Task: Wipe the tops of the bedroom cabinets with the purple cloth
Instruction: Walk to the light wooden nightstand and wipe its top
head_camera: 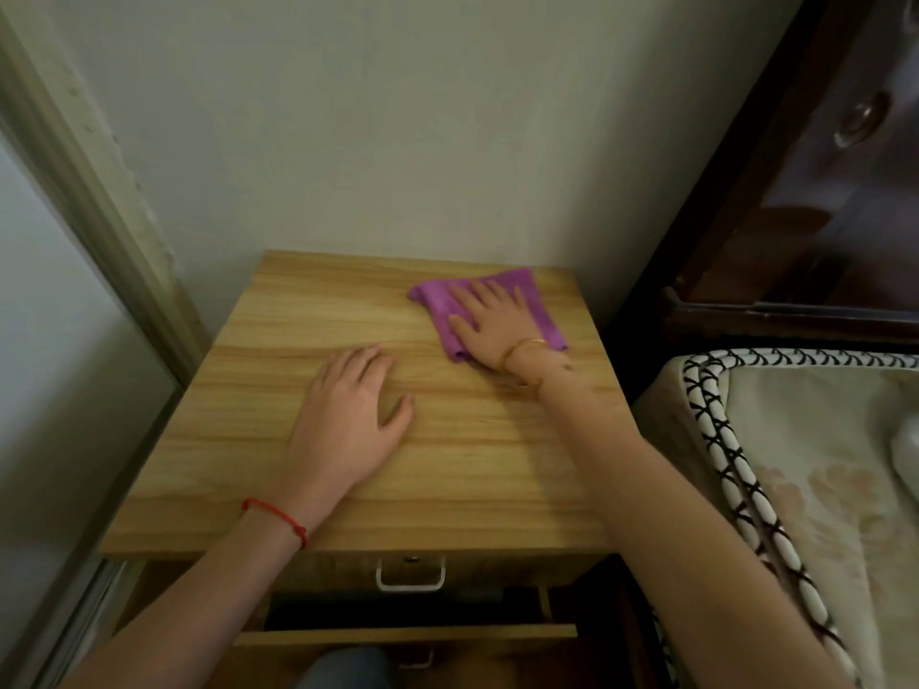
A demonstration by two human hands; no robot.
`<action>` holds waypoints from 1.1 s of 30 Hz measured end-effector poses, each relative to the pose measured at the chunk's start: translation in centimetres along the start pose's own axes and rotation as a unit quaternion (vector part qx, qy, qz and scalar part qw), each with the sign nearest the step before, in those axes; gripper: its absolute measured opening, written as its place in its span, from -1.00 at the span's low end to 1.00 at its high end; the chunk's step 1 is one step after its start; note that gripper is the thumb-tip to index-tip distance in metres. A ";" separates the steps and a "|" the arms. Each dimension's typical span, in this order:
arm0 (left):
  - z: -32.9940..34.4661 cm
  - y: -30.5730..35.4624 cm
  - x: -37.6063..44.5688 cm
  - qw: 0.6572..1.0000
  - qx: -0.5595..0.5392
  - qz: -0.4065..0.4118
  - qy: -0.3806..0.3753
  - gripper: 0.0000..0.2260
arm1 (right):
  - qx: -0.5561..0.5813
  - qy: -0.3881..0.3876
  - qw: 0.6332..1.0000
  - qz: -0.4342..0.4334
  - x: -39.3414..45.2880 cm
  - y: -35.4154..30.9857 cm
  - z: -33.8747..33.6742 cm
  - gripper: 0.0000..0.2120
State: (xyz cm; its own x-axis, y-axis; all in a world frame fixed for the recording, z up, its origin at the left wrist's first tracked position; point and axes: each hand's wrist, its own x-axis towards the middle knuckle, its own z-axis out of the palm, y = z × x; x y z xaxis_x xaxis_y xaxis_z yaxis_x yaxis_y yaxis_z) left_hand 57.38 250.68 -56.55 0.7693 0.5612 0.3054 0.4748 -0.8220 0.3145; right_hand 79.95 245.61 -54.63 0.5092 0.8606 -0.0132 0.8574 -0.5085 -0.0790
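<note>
A light wooden bedside cabinet fills the middle of the head view, its flat top facing me. The purple cloth lies spread on the far right part of the top, near the wall. My right hand presses flat on the cloth with fingers straight and spread; a gold bangle sits on that wrist. My left hand rests flat on the bare wood to the left of the cloth, fingers straight, holding nothing. A red string circles the left wrist.
A pale wall stands behind the cabinet. A bed with a patterned mattress and dark wooden headboard is close on the right. A window frame runs along the left. The lower drawer is pulled out below the front edge.
</note>
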 end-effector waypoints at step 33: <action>0.0 0.1 -0.1 1.000 0.006 -0.003 -0.007 -0.43 | -0.015 -0.003 0.996 0.091 2.9 7.3 -0.7 -0.46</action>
State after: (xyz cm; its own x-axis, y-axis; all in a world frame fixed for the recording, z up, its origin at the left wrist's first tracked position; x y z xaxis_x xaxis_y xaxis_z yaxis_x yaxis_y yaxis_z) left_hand 57.37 250.55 -56.51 0.7724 0.5650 0.2901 0.4846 -0.8195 0.3059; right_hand 87.73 244.42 -54.54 0.6556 0.7545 -0.0298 0.7532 -0.6563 -0.0447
